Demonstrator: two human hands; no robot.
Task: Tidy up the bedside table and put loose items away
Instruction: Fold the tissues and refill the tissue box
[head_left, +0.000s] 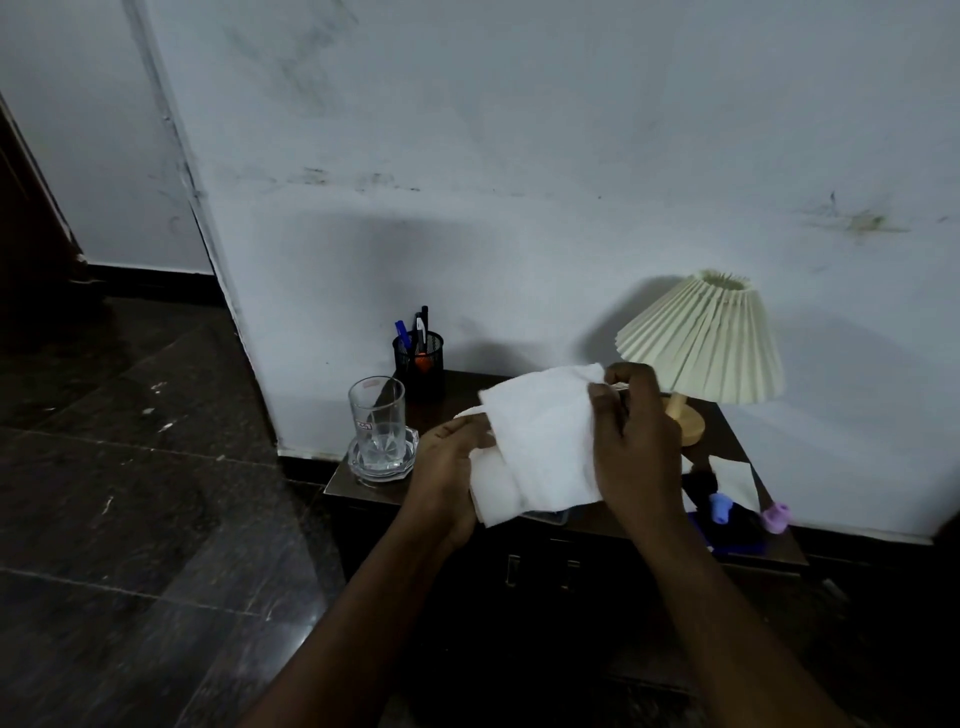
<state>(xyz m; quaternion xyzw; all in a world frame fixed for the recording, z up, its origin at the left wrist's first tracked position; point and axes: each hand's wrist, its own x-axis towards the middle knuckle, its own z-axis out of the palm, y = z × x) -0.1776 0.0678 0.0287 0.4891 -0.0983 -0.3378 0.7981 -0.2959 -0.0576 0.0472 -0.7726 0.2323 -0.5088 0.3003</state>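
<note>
White tissue (540, 441), creased and partly folded, held over the front of the bedside table (344, 486). Left hand (447, 467) pinches its lower-left edge; right hand (634, 447) fingers curl on the upper-right corner. Dark tabletop, dark stone floor (130, 467), scuffed white wall (519, 156). Glass (376, 415) on clear dish (410, 457); mesh cup (428, 366) holds pens (422, 325).

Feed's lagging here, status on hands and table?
Both busy: left hand, right hand grip tissue over table. Behind: glass, pen holder, lamp. Nothing blocking.
</note>
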